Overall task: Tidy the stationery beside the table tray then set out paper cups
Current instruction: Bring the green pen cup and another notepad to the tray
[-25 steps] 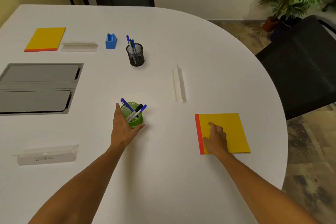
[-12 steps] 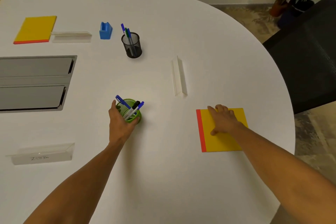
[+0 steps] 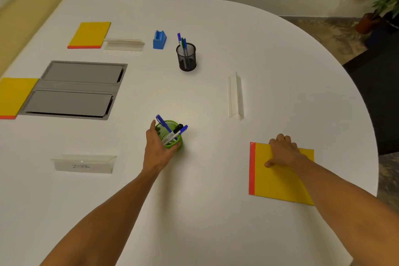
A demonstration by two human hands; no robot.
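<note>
Table: white, rounded top [image 3: 216, 211]; carries every item listed below.
Right hand: [image 3: 281, 152] fingers curled over the far edge of the nearest notepad, thumb pressed on its cover; it grips the pad.
Nearest notepad: [image 3: 278, 181] yellow cover, red strip along its left edge; flat near the table's right rim.
Left hand: [image 3: 159, 150] fingers and thumb wrapped round the green pen cup, gripping it from the left side.
Green pen cup: [image 3: 176, 146] mesh, upright on the table; holds blue-capped pens and one black-capped marker [image 3: 173, 134]; any print on the barrels is too small to read.
Name card holder, near left: [image 3: 84, 164] clear plastic, lying to the left of the green cup; handwritten label, blurred, unreadable beyond a leading "Z".
Name card holder, centre right: [image 3: 235, 96] clear, lengthwise away from the viewer, between green cup and notepad but farther back; no writing visible.
Table tray: [image 3: 73, 89] grey recessed panel with two flaps, at left.
Notepad at left edge: [image 3: 15, 97] yellow with red strip, touching the tray's left side, partly out of view.
Black pen cup: [image 3: 186, 57] mesh, upright, blue and green pens inside.
Blue holder: [image 3: 159, 40] small plastic, left of the black cup.
Far name card holder: [image 3: 124, 44] clear, just beside the far notepad.
Far notepad: [image 3: 90, 34] yellow, red near edge.
</note>
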